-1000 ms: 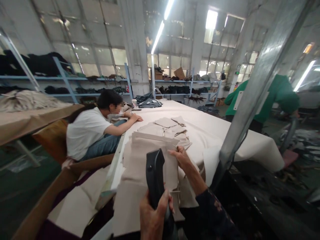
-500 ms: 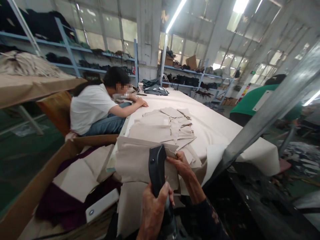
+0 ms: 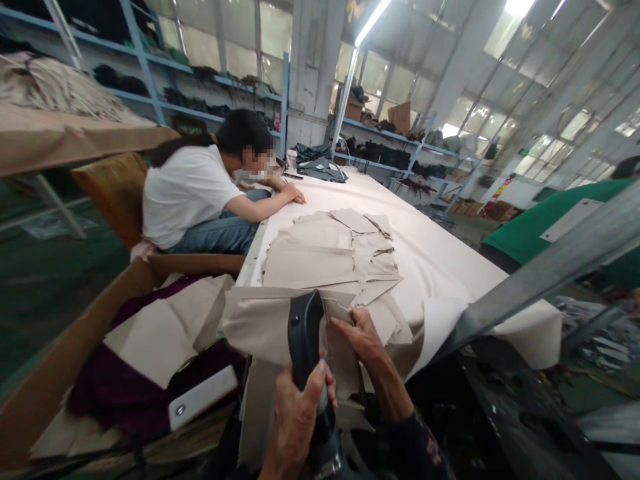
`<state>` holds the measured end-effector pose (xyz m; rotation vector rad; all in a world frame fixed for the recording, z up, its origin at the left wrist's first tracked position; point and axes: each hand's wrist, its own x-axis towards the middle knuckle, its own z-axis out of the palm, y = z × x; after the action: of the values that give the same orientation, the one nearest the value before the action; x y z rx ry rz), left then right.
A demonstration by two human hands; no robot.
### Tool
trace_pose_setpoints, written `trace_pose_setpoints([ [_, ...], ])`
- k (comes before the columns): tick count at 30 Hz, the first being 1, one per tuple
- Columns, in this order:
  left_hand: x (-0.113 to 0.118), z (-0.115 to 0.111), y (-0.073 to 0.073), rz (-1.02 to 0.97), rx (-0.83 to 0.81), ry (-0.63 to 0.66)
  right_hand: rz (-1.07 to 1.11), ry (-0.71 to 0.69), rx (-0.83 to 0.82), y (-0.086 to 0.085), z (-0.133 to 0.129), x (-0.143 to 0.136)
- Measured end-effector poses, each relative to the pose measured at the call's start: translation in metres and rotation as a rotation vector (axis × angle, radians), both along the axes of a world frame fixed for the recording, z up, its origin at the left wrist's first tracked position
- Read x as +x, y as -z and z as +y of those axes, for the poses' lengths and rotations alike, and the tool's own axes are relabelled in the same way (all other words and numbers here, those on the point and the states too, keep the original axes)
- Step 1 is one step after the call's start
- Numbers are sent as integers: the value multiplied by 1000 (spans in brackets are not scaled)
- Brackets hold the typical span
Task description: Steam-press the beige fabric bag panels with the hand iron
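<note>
My left hand [image 3: 300, 410] is wrapped round a black handheld tool [image 3: 305, 333] with a curved head, held upright in the lower middle. To its right, my right hand [image 3: 363, 333] pinches the edge of a beige fabric piece [image 3: 260, 323] that hangs over the near end of the table. The tool's head lies in front of this fabric and hides part of it. Beyond my hands, several cut beige pieces [image 3: 310, 257] are spread in overlapping layers on the pale covered table [image 3: 425, 233].
A person [image 3: 190, 193] in a white top leans on the table's left side. A cardboard box [image 3: 65, 377] holds purple and beige cloth, with a white phone-like object [image 3: 203, 398] by it. A metal post [image 3: 545, 267] slants on the right, near a person in green [image 3: 560, 213].
The tool's head has shifted slightly left along the fabric, with my left hand. The view has turned a little, so the person in green stands further right.
</note>
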<state>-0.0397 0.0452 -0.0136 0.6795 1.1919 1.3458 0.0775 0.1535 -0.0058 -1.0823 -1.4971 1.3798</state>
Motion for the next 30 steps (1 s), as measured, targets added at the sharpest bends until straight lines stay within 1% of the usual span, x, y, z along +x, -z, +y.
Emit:
trace_pose_setpoints([
  [3,4,-4,5,6,8,20,18,-42,-47,1,0,-2],
  [5,7,-6,6,-5,11,26,37,-66,-58,1,-1,-2],
  [7,10,-7,5,-32,-6,9,19,-72,-42,2,-1,-1],
  [9,11,-7,4,-51,-20,-4,-46,-56,8,5,0,1],
  [12,4,-2,4,-44,-3,57,-170,-36,111,9,-3,3],
  [14,-6,5,5,-12,15,66,-228,-50,139,10,-8,2],
  [16,-15,11,6,-3,11,20,-251,-42,150,7,-14,-1],
  [18,-22,12,3,-29,-5,-39,-249,25,176,-1,-16,-2],
  [20,-24,10,-1,-39,-14,-71,-250,141,208,-15,-9,2],
  [21,-24,7,-3,-30,-11,-88,-251,210,223,-25,-4,7],
  [23,-22,1,-8,-1,12,-126,-243,375,286,-50,11,20],
  [24,-20,-1,-10,10,21,-146,-227,469,354,-66,18,27],
  [26,-19,-5,-13,21,20,-175,-203,689,584,-104,29,40],
  [28,-19,-6,-14,37,1,-178,-240,873,871,-141,34,45],
  [29,-19,-6,-14,50,-10,-185,-298,930,1010,-157,35,44],
  [30,-20,-6,-14,66,-17,-200,-360,954,1125,-169,35,41],
])
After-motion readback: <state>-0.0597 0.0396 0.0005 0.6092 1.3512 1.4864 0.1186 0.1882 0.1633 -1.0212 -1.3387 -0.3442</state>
